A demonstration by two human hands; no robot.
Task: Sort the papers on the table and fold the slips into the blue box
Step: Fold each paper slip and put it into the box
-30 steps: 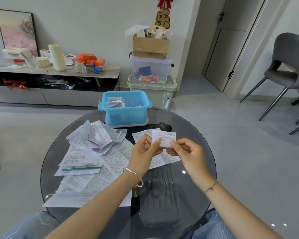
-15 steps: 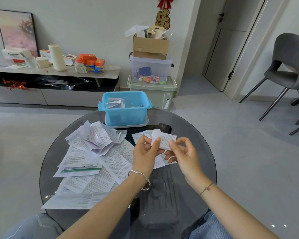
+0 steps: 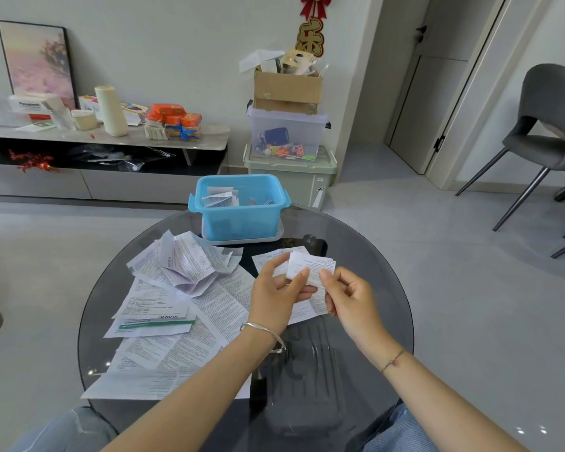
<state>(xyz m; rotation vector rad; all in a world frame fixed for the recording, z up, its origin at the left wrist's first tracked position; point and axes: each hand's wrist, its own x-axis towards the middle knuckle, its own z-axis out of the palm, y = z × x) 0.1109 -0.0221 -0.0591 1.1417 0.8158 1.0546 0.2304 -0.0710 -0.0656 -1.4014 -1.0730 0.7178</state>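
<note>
Change since earlier frame: right hand has closed in toward the left hand; the slip now shows its left part doubled over, where a second ago it was held flat between the hands.
Left grip: thumb and fingers pinch the slip at its lower left, on the doubled part.
Right grip: thumb and forefinger pinch the slip's lower edge, just beside the left thumb; the other fingers are curled under.
Slip position: held in the air above the table, over a printed sheet lying flat, near side of the blue box.
Blue box: open, at the far edge of the table, standing on a pale tray; folded slips already lie inside at its left.
Remaining: loose papers spread over the left half of the table, a crumpled sheet on top.
Step (judged): mid-fold, crease not yet pressed.
Risk 1: both pinches sit low and close together, so the upper edges are free; the layers could skew and the crease run crooked.
Risk 2: an unpressed fold may spring open once let go in the box.
Risk 3: if the slip drops, it lands among like-looking printed sheets and could get mixed back in.
</note>
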